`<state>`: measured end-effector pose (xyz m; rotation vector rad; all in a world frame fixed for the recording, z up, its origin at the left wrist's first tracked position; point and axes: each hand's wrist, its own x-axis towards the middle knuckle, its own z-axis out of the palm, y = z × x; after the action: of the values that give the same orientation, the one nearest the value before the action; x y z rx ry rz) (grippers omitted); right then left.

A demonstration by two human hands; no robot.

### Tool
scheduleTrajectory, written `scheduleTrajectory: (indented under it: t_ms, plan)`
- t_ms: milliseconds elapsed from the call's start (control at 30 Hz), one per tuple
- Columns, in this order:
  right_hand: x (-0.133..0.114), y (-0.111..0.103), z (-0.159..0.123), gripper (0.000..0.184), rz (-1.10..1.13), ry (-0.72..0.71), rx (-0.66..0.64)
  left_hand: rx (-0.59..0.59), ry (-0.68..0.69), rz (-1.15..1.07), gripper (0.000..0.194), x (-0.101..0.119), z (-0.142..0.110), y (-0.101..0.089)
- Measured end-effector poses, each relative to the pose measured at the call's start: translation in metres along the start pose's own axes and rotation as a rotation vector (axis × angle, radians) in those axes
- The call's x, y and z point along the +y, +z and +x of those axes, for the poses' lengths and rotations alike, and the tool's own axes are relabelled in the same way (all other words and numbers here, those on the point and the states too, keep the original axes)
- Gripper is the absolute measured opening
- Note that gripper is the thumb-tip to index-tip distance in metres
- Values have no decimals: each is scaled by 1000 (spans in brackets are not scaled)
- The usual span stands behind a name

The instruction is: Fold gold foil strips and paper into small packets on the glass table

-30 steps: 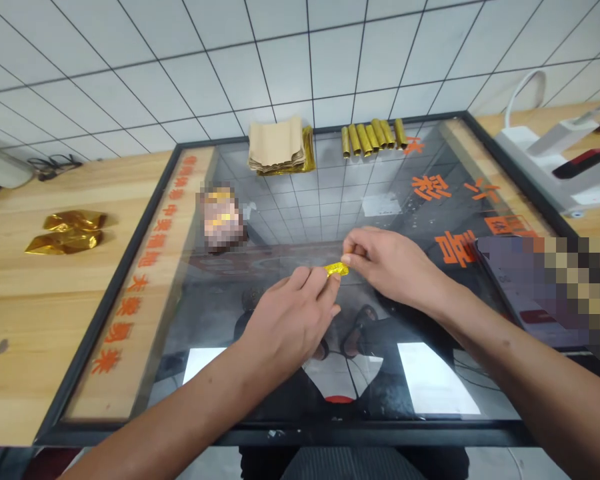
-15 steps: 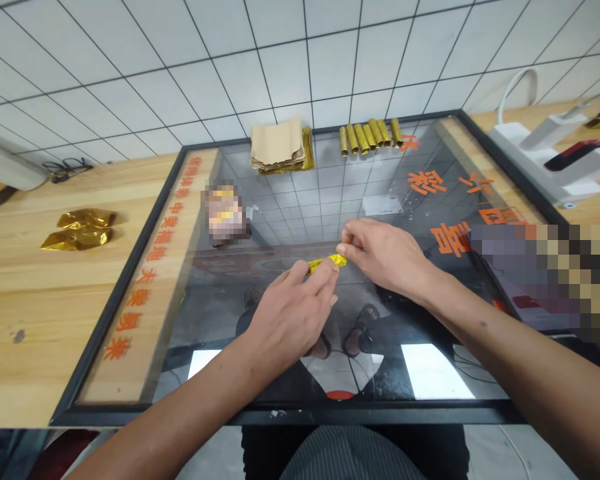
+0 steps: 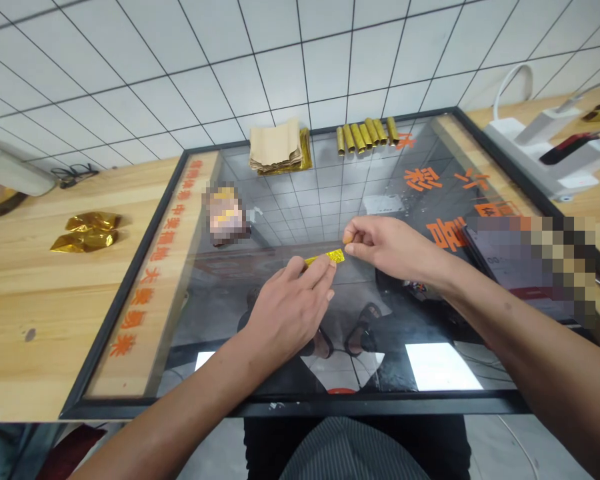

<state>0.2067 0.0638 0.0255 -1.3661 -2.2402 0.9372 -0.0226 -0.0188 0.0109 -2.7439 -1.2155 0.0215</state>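
Observation:
On the glass tabletop, my left hand (image 3: 297,300) presses a narrow folded strip of shiny gold foil paper (image 3: 336,256) under its fingertips, its fingers covering the strip's left part. My right hand (image 3: 387,247) is closed in a pinch just off the strip's right end, thumb against curled fingers. Whether anything small is between those fingertips cannot be seen. Beyond the hands, several rolled gold tubes (image 3: 366,136) lie side by side near the back edge. To their left is a stack of brown-backed gold paper (image 3: 275,148).
A black-framed glass panel (image 3: 175,193) covers the wooden table. Two folded gold foil pieces (image 3: 87,233) lie on the left wood. A blurred-out packet (image 3: 225,215) sits on the glass. At right are a phone (image 3: 515,267) and a white power strip (image 3: 530,160) with plugs and cables.
The gold strip's exposed right end now looks flatter and wider. My right hand has moved slightly away from it, fingers more curled. My left hand stays on the strip; the view has shifted a little.

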Motion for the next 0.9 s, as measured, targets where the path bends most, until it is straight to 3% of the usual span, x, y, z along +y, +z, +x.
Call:
scheduleTrajectory:
  t_ms: [167,400,567,733,900]
  plan:
    - [-13,11,-1,25,-151,62,104,-27,-14,-19,45,2,1,-2]
    - [-22,31,-3,20,-381,118,182,-62,-26,-44,49,1,0,-3]
    - [-18,29,-5,21,-431,85,171,59,-44,-33,50,3,-7,-1]
    - [-18,29,-5,21,-461,101,158,67,-107,-30,53,-1,-21,6]
    - [-20,29,-5,21,-464,130,151,148,-106,-24,47,-13,-38,11]
